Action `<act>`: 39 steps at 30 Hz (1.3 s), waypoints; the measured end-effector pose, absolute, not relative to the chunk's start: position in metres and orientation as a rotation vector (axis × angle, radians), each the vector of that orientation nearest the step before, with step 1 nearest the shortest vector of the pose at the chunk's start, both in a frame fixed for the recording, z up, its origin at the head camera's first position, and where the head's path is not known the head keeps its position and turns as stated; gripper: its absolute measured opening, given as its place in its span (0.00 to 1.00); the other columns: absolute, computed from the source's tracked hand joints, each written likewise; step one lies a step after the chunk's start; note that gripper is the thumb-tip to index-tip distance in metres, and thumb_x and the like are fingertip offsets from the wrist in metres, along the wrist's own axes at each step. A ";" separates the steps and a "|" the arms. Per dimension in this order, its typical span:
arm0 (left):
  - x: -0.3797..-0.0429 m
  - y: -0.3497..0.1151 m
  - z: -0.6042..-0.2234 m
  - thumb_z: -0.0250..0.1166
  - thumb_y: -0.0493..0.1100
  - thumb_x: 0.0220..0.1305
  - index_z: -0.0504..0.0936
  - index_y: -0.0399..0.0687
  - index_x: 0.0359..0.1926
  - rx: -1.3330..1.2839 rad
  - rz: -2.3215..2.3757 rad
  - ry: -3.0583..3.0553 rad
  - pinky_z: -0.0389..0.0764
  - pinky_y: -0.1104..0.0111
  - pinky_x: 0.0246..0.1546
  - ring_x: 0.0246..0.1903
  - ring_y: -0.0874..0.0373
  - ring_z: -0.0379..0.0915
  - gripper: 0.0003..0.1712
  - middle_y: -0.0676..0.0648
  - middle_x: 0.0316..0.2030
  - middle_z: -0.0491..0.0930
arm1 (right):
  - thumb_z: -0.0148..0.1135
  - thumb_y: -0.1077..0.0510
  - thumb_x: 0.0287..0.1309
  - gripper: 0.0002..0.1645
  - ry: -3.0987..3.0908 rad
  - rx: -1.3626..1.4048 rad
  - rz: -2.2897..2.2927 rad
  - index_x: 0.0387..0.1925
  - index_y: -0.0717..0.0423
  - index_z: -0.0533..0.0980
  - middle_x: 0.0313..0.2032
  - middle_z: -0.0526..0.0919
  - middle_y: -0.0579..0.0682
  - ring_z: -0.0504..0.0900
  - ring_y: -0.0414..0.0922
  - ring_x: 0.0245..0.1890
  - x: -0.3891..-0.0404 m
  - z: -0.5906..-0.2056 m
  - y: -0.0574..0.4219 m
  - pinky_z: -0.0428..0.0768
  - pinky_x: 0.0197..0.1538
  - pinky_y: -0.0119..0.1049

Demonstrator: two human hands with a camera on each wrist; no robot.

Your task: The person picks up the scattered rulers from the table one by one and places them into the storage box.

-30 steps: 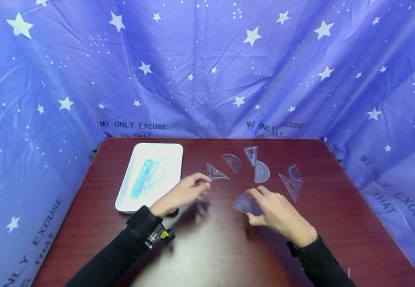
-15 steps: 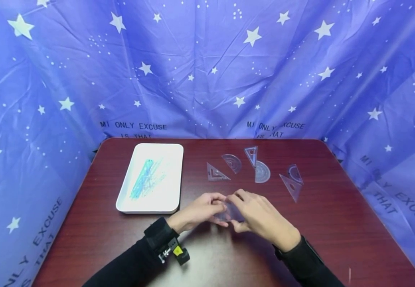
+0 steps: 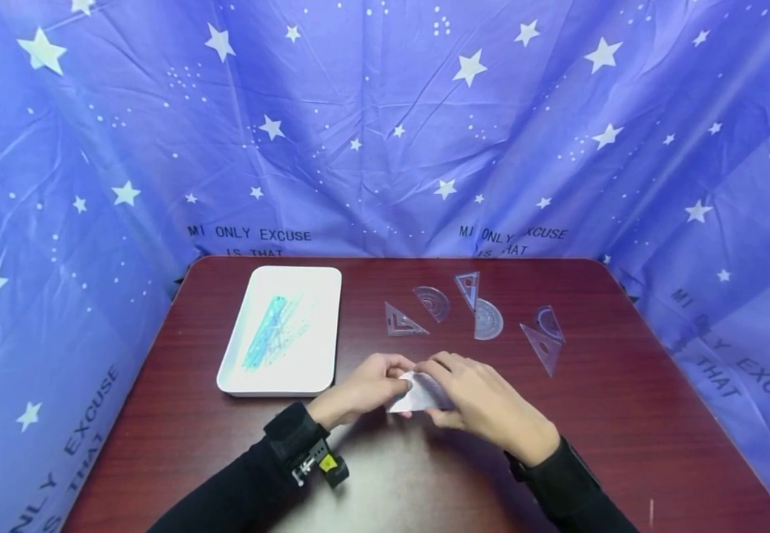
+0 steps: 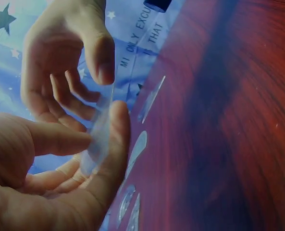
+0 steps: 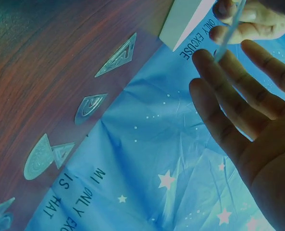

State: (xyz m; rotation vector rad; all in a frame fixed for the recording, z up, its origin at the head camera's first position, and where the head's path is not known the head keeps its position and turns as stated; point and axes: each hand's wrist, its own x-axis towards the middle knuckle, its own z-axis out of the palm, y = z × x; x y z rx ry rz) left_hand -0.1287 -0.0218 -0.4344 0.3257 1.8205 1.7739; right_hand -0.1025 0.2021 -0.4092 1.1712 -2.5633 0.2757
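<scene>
A clear plastic protractor is held above the table between both hands, its face catching a white glare in the head view. My left hand pinches its left part between thumb and fingers, as the left wrist view shows with the protractor seen nearly edge-on. On the other side my right hand holds the protractor's right end, thumb near and fingers far. Just beyond the hands lie a set square and another protractor.
At the left stands a white tray with blue transparent rulers in it. Farther right on the dark red table lie a small set square touching a protractor, and a set square against another protractor.
My left hand has come from beside the tray to the protractor and pinched it. My right hand brought the protractor left to meet it. The protractor has since tilted, showing a bright glare.
</scene>
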 end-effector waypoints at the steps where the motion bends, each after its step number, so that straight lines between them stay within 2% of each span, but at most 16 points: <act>1: -0.129 -0.023 -0.434 0.58 0.26 0.68 0.76 0.21 0.61 0.320 1.763 1.842 0.92 0.63 0.35 0.28 0.57 0.83 0.21 0.34 0.41 0.86 | 0.86 0.50 0.44 0.37 -2.583 1.164 0.304 0.57 0.52 0.81 0.48 0.85 0.46 0.85 0.41 0.45 -0.103 -0.408 0.203 0.88 0.45 0.41; 4: -0.132 -0.028 -0.431 0.58 0.26 0.68 0.78 0.23 0.61 0.287 1.735 1.904 0.92 0.61 0.35 0.28 0.56 0.82 0.21 0.33 0.41 0.85 | 0.85 0.49 0.47 0.35 -2.627 1.135 0.368 0.57 0.51 0.82 0.51 0.85 0.44 0.84 0.39 0.48 -0.104 -0.406 0.207 0.88 0.47 0.40; 10: -0.142 -0.044 -0.425 0.59 0.26 0.70 0.82 0.28 0.58 0.227 1.690 2.061 0.92 0.61 0.32 0.23 0.60 0.81 0.18 0.40 0.35 0.85 | 0.82 0.47 0.52 0.35 -2.674 1.073 0.382 0.60 0.53 0.81 0.57 0.84 0.47 0.85 0.42 0.55 -0.104 -0.402 0.219 0.88 0.53 0.42; 20: -0.167 -0.085 -0.406 0.57 0.25 0.69 0.81 0.30 0.57 0.132 1.651 2.262 0.92 0.62 0.38 0.29 0.58 0.84 0.18 0.39 0.34 0.87 | 0.82 0.52 0.55 0.32 -2.763 0.915 0.377 0.60 0.54 0.81 0.57 0.84 0.51 0.87 0.48 0.54 -0.111 -0.414 0.253 0.88 0.53 0.48; 26: -0.185 -0.123 -0.403 0.57 0.28 0.73 0.80 0.28 0.59 -0.002 1.632 2.391 0.93 0.62 0.41 0.38 0.54 0.85 0.17 0.36 0.43 0.84 | 0.80 0.54 0.58 0.31 -2.879 0.758 0.395 0.61 0.56 0.81 0.57 0.85 0.55 0.87 0.54 0.55 -0.116 -0.422 0.280 0.86 0.56 0.55; 29: -0.193 -0.141 -0.405 0.57 0.30 0.74 0.80 0.28 0.60 -0.086 1.573 2.442 0.93 0.62 0.42 0.40 0.54 0.86 0.17 0.35 0.45 0.83 | 0.79 0.54 0.60 0.29 -2.928 0.673 0.410 0.61 0.59 0.81 0.58 0.84 0.58 0.86 0.57 0.57 -0.120 -0.427 0.297 0.85 0.58 0.58; 33: -0.199 -0.161 -0.407 0.61 0.31 0.68 0.83 0.32 0.57 -0.139 1.338 2.591 0.90 0.67 0.40 0.38 0.56 0.86 0.17 0.37 0.44 0.85 | 0.75 0.53 0.65 0.26 -2.986 0.547 0.440 0.60 0.61 0.81 0.60 0.83 0.63 0.85 0.62 0.58 -0.129 -0.434 0.321 0.84 0.59 0.63; 36: -0.199 -0.170 -0.409 0.64 0.32 0.63 0.85 0.33 0.53 -0.124 1.143 2.704 0.82 0.70 0.36 0.38 0.54 0.84 0.17 0.36 0.45 0.87 | 0.73 0.54 0.67 0.25 -3.027 0.445 0.471 0.59 0.64 0.80 0.59 0.82 0.67 0.84 0.64 0.58 -0.136 -0.441 0.339 0.82 0.59 0.65; 39: -0.201 -0.176 -0.413 0.65 0.32 0.61 0.85 0.32 0.51 -0.096 1.040 2.750 0.79 0.68 0.37 0.41 0.49 0.82 0.17 0.33 0.49 0.86 | 0.71 0.54 0.69 0.25 -3.066 0.357 0.482 0.59 0.67 0.80 0.58 0.82 0.69 0.84 0.65 0.57 -0.143 -0.448 0.354 0.82 0.58 0.66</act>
